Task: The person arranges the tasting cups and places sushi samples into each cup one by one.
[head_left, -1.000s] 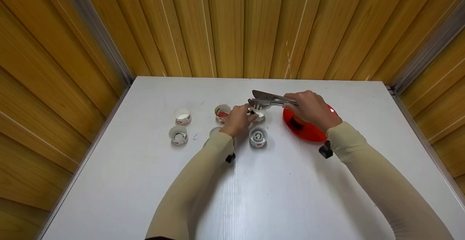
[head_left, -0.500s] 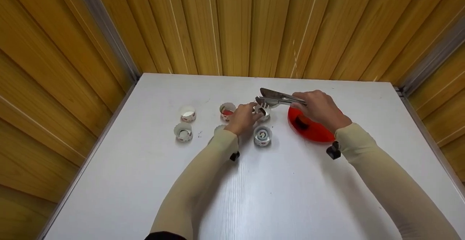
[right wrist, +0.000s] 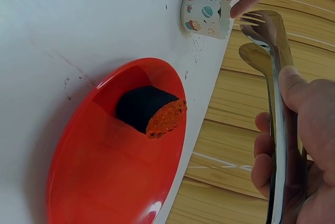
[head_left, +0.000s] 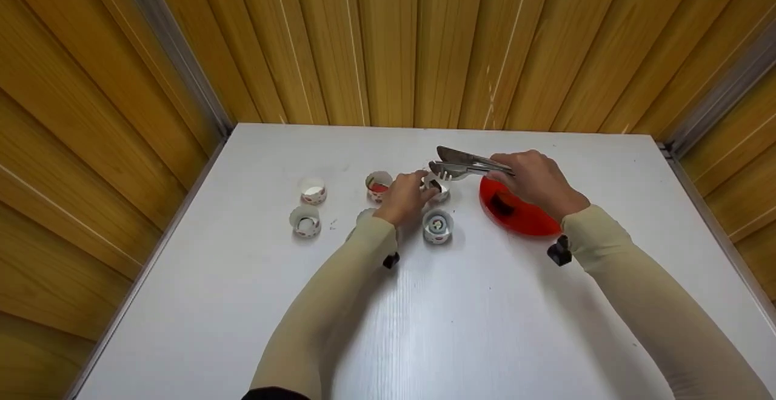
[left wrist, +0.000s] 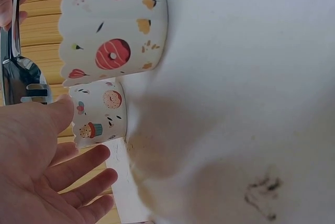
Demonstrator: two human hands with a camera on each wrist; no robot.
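Note:
In the head view my left hand [head_left: 404,197] pinches the rim of the back right paper cup [right wrist: 200,15] between thumb and finger. The left wrist view shows its other fingers [left wrist: 78,170] spread beside the cup. A dark piece [head_left: 434,186] shows inside that cup; its kind is unclear. My right hand [head_left: 533,179] grips metal serving tongs [right wrist: 278,130], one tip fork-shaped, the other rounded. The tongs' tips are above the cup's rim. Below my right hand a red plate [right wrist: 104,166] bears a seaweed-wrapped sushi piece [right wrist: 149,110] topped with orange roe.
Several other paper cups stand on the white table [head_left: 448,327]: a front right cup [head_left: 438,226], a back middle cup [head_left: 379,188] with red contents, a left pair [head_left: 305,222], and one partly behind my left wrist. Wood-patterned panels [head_left: 388,42] enclose the back and sides.
The head view has shifted slightly. The dark piece now shows inside the cup rather than close to my left fingertips. The tongs have moved slightly right; both hands keep their holds.

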